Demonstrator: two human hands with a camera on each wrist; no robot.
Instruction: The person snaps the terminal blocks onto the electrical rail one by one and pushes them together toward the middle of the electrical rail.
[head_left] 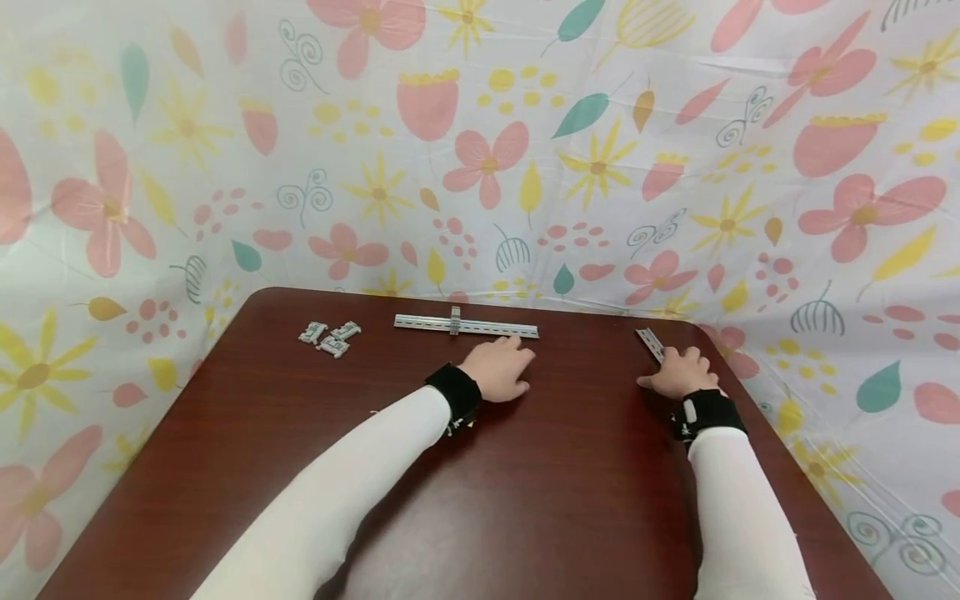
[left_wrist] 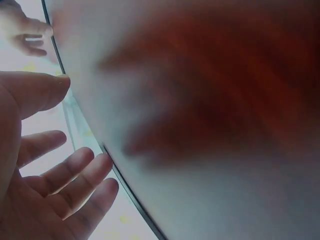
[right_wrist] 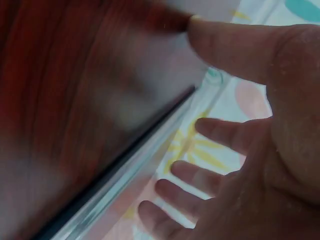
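Note:
A long slotted metal rail [head_left: 495, 327] lies across the far part of the table, with a small grey clip-like block [head_left: 455, 321] seated on it left of the middle. My left hand [head_left: 497, 369] is just in front of the rail's right end; its fingers look loose and spread in the left wrist view, holding nothing. At the far right, a shorter slotted rail [head_left: 649, 342] lies at a slant, its near part hidden by my right hand [head_left: 677, 372]. In the right wrist view the fingers [right_wrist: 192, 177] are spread apart with no object between them.
Several small grey-white blocks [head_left: 333, 345] lie together at the far left of the dark red-brown table [head_left: 525, 500]. A flower-printed curtain [head_left: 480, 158] hangs right behind the table and along its sides. The right hand is close to the right table edge.

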